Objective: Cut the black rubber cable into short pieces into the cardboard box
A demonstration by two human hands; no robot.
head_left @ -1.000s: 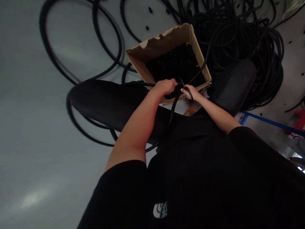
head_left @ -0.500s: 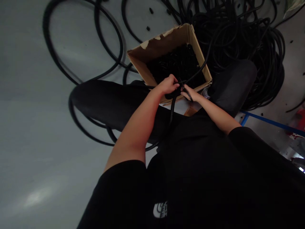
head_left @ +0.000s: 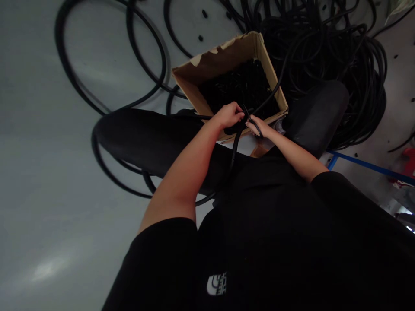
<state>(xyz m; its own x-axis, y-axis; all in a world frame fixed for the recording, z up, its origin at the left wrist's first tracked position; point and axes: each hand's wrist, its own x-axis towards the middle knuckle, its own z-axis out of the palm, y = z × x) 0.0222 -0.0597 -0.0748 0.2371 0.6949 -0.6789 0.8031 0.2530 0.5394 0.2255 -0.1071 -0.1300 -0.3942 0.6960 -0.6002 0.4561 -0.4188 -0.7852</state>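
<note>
Head camera looks down on a person seated with a cardboard box (head_left: 220, 58) between their black-trousered legs, its torn flap at the far side. Both hands work at the box's near rim on a black cable (head_left: 269, 99). Curled fingers (head_left: 238, 113) of the left hand (head_left: 228, 115) close over the cable, while the right hand (head_left: 257, 126) pinches a small loop of it between thumb and fingers (head_left: 254, 123). One strand of the cable rises across the box's mouth and another drops over the near rim toward the person's lap. Inside the box lies a dense mass of black cable pieces (head_left: 236, 86). Beyond the box, a heap of black coils (head_left: 327, 56) sits on the grey floor (head_left: 65, 242), and loose loops (head_left: 142, 56) lie to its left. A blue bar (head_left: 366, 163) runs along the floor to its right.
</note>
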